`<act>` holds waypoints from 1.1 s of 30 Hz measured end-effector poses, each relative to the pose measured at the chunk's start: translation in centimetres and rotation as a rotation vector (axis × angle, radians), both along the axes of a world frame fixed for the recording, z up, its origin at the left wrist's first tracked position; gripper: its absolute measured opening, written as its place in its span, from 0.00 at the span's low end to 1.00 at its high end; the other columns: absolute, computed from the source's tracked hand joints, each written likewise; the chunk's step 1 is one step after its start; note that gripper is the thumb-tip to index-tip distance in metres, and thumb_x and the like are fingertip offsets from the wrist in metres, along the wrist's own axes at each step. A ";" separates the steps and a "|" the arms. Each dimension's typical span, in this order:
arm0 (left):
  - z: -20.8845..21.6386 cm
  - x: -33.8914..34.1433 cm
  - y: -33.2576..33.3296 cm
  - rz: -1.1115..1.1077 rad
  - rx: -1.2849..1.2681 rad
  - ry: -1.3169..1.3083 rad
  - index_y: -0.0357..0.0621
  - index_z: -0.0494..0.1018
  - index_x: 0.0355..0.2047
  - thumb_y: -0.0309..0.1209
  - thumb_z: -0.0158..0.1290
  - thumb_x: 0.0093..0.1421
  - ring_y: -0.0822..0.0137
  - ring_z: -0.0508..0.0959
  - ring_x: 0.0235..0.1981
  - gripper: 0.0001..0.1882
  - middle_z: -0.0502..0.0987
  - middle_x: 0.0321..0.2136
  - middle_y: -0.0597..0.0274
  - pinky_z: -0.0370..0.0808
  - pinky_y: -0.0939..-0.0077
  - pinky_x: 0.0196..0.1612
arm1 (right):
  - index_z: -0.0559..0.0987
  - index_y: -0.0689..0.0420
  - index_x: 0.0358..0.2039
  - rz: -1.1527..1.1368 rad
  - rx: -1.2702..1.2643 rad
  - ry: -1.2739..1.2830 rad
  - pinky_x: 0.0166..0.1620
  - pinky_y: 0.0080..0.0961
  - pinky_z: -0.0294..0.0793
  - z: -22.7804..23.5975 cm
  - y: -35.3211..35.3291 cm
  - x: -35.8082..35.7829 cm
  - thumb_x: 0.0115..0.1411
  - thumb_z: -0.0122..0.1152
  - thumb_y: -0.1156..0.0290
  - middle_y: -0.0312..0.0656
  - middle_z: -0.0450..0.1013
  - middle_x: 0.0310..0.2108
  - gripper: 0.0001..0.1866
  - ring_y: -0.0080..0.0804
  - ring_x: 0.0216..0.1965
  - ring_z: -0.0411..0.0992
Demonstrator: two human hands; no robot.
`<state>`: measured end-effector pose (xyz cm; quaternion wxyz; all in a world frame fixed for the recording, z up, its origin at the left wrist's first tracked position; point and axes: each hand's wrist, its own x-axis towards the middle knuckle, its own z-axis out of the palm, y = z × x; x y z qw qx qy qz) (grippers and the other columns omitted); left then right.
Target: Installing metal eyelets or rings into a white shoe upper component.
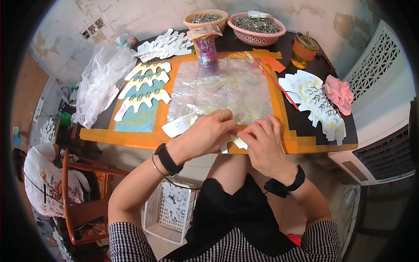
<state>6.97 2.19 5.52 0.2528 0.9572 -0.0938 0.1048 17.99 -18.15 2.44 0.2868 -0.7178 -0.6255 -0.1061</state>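
Observation:
At the table's front edge, my left hand (208, 133) and my right hand (263, 142) meet with bent fingers on a white scalloped piece (181, 124) with yellowish smears. My left hand partly covers its middle; the fingertips hide whatever small part lies between them. Under and beyond the hands spreads a clear plastic sheet (218, 89), edged with orange tape. Similar scalloped pieces (150, 97) carrying metal rings lie in rows on a blue sheet (135, 121) to the left. More pieces with metal parts overlap in a fanned pile (312, 98) at the right.
Behind stand an orange basket (192, 22) and a pink basket (257, 39) of metal rings, a purple cup (206, 54) and a jar (304, 50). A red stick (279, 85) and pink cloth (338, 94) lie right, a plastic bag (100, 83) left. Below is a white crate (166, 231).

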 end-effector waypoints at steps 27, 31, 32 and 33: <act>0.6 -2.4 -0.1 -0.161 0.428 -0.125 0.34 0.77 0.46 0.24 0.57 0.54 0.60 0.75 0.50 0.18 0.73 0.50 0.58 0.80 0.72 0.50 | 0.80 0.59 0.48 -0.002 0.007 -0.039 0.69 0.57 0.52 -0.4 -0.4 -0.1 0.59 0.56 0.76 0.38 0.70 0.39 0.16 0.38 0.52 0.68; 0.1 -2.3 -0.1 -0.203 0.509 -0.187 0.35 0.78 0.46 0.25 0.55 0.57 0.60 0.74 0.52 0.16 0.73 0.52 0.58 0.78 0.72 0.54 | 0.81 0.59 0.47 0.005 0.005 -0.044 0.69 0.57 0.52 -0.4 -0.3 0.0 0.59 0.57 0.77 0.38 0.71 0.39 0.15 0.38 0.52 0.68; -0.2 -2.2 0.1 -0.228 0.536 -0.203 0.36 0.79 0.44 0.27 0.58 0.56 0.59 0.74 0.54 0.16 0.73 0.53 0.57 0.77 0.71 0.55 | 0.81 0.59 0.47 0.007 0.006 -0.047 0.69 0.57 0.52 -0.3 -0.3 0.0 0.59 0.57 0.77 0.38 0.71 0.39 0.15 0.38 0.52 0.68; -0.3 -2.2 0.2 -0.252 0.562 -0.220 0.36 0.79 0.42 0.29 0.62 0.54 0.58 0.74 0.55 0.15 0.73 0.54 0.57 0.76 0.69 0.57 | 0.81 0.58 0.47 0.012 0.005 -0.038 0.69 0.57 0.52 -0.3 -0.2 0.0 0.58 0.57 0.77 0.37 0.71 0.39 0.16 0.38 0.51 0.68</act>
